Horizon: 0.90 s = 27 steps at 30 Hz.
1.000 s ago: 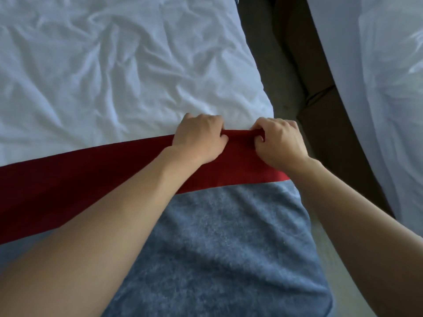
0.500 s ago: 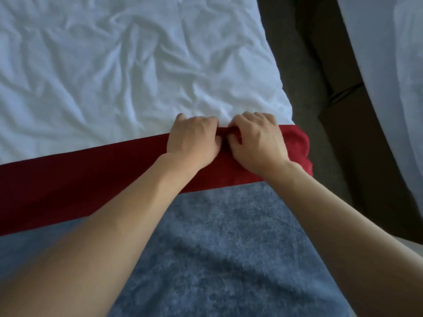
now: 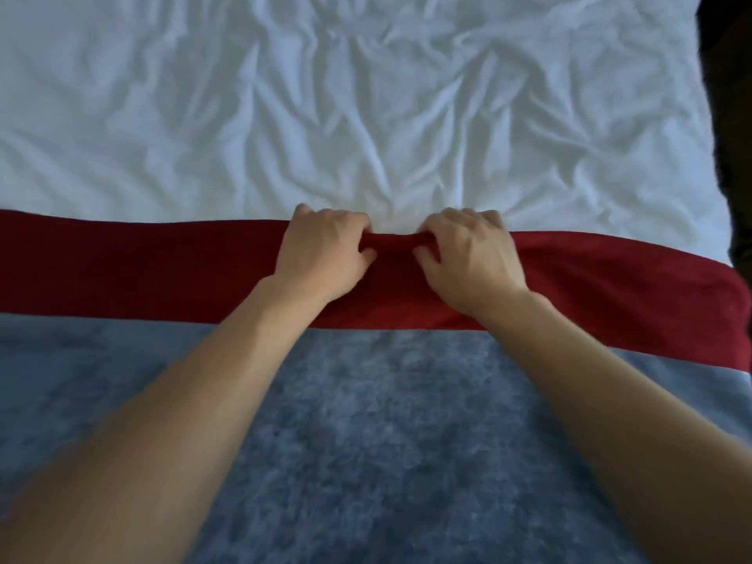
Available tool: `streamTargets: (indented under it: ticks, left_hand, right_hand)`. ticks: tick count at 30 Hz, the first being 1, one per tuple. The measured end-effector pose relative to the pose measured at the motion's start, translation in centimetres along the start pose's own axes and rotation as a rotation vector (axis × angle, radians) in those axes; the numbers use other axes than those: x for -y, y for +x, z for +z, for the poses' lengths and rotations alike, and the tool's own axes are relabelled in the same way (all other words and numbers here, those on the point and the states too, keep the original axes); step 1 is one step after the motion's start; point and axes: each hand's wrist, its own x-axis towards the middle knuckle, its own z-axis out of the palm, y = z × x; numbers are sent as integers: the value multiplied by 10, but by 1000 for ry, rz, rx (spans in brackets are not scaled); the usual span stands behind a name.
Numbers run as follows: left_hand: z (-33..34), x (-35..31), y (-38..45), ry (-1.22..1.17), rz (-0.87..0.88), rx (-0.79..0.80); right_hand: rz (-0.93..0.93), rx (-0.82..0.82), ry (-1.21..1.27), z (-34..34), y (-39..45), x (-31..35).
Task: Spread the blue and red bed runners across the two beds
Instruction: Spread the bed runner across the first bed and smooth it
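Note:
A red bed runner (image 3: 142, 266) lies as a band across the bed from the left edge of view to the bed's right side, where its end drapes over. Below it, nearer to me, a blue-grey fuzzy runner (image 3: 386, 421) covers the bed. My left hand (image 3: 321, 254) and my right hand (image 3: 468, 258) sit close together at the middle of the red runner's far edge. Each hand pinches a bunched fold of the red cloth between fingers and thumb. My forearms cross over the blue runner.
The wrinkled white sheet (image 3: 366, 107) of the bed fills the upper half of the view. A dark gap (image 3: 732, 116) beside the bed shows along the right edge.
Both hands have shifted left along the red runner's far edge, from its right end to the middle. The view has swung left, so the second bed and the floor gap have left the frame.

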Motion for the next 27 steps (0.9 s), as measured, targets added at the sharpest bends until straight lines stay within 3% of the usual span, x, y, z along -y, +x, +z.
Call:
streamTargets:
  ticks: [9, 13, 20, 27]
  left_hand:
    - [-22, 142, -8, -67, 17, -143]
    - [-25, 148, 19, -90, 113, -104]
    - [-44, 236, -10, -96, 39, -50]
    - [-55, 241, 26, -110, 70, -38]
  right_hand:
    - [35, -73, -75, 47, 56, 121]
    - [222, -89, -103, 46, 74, 130]
    - [62, -101, -69, 60, 77, 194]
    - [217, -90, -106, 59, 117, 193]
